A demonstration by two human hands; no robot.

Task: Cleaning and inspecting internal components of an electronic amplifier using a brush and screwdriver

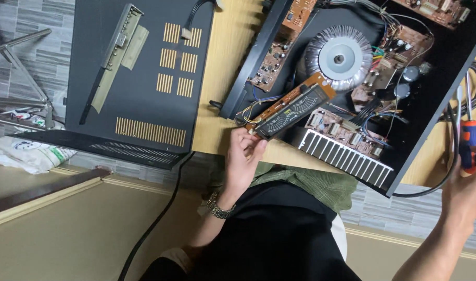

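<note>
Head view: left hand (244,156) pinches the end of a dual-meter display board (292,110) lifted over the open amplifier chassis (435,112) beside its toroidal transformer (339,57), right hand (464,195) grips an orange-handled screwdriver (469,138) at the chassis edge.

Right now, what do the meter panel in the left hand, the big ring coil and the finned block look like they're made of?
Meter panel: brown circuit board, apparently a resin laminate, with a glossy dark face.
Ring coil: shiny silvery wrap, likely tape over windings, around a flat grey metal disc.
Finned block: pale ribbed metal, probably aluminium.
</note>
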